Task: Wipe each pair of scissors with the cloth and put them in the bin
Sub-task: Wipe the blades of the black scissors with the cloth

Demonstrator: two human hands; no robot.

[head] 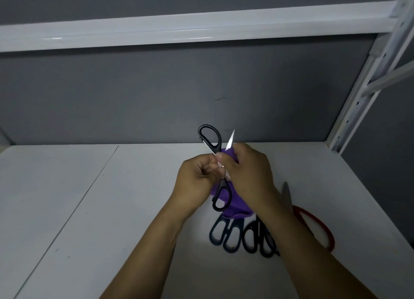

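Left hand (197,175) pinches the opened black scissors (215,149) near their pivot, above the white table (89,209); right hand (248,171) grips the purple cloth (237,204) around one blade; spare scissors (224,232) lie nearer

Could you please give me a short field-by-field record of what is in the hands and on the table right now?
left hand: grips the open black-handled scissors near the pivot
right hand: holds the purple cloth round one blade, whose tip pokes out above
waiting on white table: blue-handled scissors, second black-handled scissors, red-handled scissors partly behind the right forearm
bin: not in view
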